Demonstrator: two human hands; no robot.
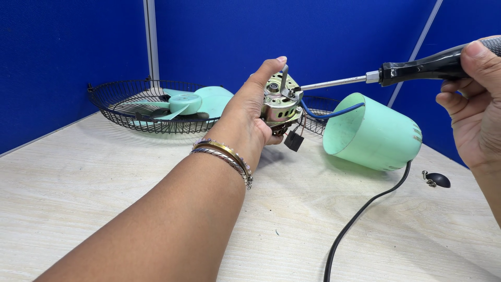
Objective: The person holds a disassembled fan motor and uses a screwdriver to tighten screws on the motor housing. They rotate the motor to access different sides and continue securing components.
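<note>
Silver-and-brass fan motor [280, 102] raised above the pale wooden table [104, 209], cupped in the left hand [250, 115], fingers wrapped round its back. Black-handled screwdriver [407, 70] gripped tight in the right hand [475, 104], tip at the motor's bracket. Could slip off and jab the blue wire [334, 111] if the motor twists

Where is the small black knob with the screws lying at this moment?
In the head view, the small black knob lies on the table at the far right, below the right hand and just right of the black power cord.
</note>
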